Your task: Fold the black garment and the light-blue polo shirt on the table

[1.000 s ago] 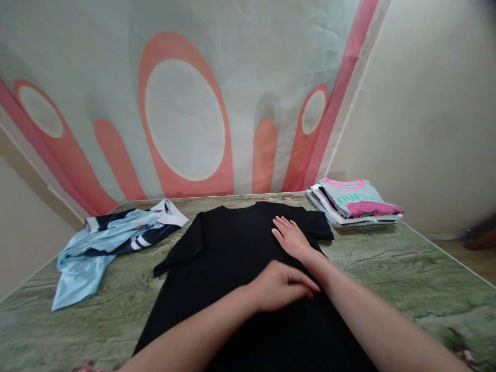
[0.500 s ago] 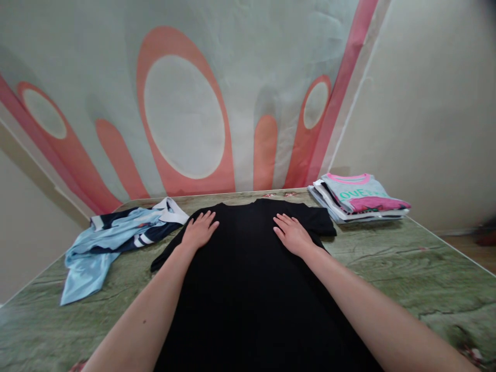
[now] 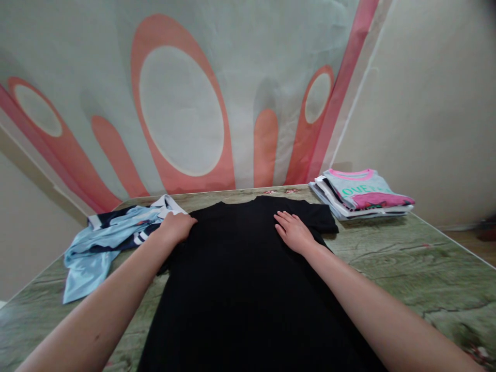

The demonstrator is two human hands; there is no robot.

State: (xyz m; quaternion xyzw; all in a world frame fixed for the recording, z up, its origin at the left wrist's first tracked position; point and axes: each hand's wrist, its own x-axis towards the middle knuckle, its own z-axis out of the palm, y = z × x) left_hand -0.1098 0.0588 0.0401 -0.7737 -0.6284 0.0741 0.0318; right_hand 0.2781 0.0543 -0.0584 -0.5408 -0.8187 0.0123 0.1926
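A black T-shirt (image 3: 240, 279) lies spread out, its neckline towards the wall and its lower part running out of view at the bottom. At its left shoulder edge, my left hand (image 3: 176, 227) has its fingers curled closed on the sleeve fabric; the fingertips are mostly hidden. My right hand (image 3: 292, 231) rests flat on the upper right of the shirt, fingers stretched out. The right sleeve sticks out beyond that hand.
A crumpled light blue and navy shirt (image 3: 127, 225) with a white collar lies to the left. Folded clothes (image 3: 368, 196) are stacked at the back right, a grey and pink top uppermost. The wood-patterned table (image 3: 391, 253) meets a painted wall (image 3: 240, 62).
My left hand has moved left from lying flat on the T-shirt to its sleeve edge and closed on the fabric. My right hand stays nearly in place.
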